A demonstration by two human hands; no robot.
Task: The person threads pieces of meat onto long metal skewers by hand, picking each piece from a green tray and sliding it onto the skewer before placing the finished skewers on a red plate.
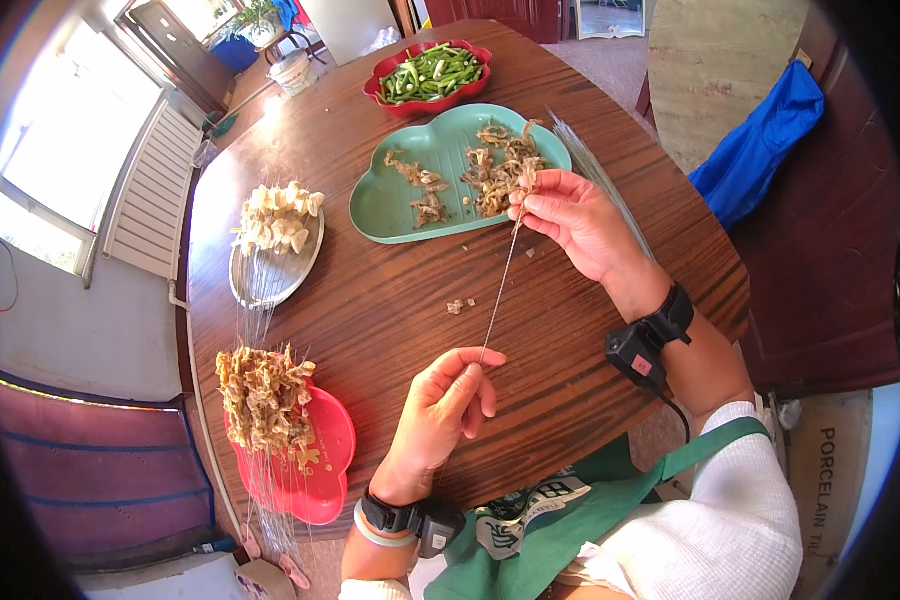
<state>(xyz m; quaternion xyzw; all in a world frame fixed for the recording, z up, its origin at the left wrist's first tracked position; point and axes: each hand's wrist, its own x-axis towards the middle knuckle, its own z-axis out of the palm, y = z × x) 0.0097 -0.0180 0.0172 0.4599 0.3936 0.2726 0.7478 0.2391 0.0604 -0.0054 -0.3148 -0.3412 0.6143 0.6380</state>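
Note:
My left hand (442, 409) pinches the lower end of a thin metal skewer (501, 289), which slants up to the right. At its upper end, my right hand (570, 214) grips a brownish, wrinkled food piece (526, 180) against the skewer tip. That hand is over the near right edge of a green cloud-shaped tray (401, 217). More brown food pieces (487, 169) lie in the tray, in a larger heap at right and a smaller group at left. A bundle of bare metal skewers (596, 169) rests on the table along the tray's right side.
Loaded brown skewers (266, 397) are piled on a red plate (334, 450) at the table's left edge. Beyond it, a metal plate (311, 262) bears pale loaded skewers (277, 214). Cut green stalks (435, 73) fill a red bowl (379, 101) at the back. Crumbs (456, 306) dot the wooden table (390, 307).

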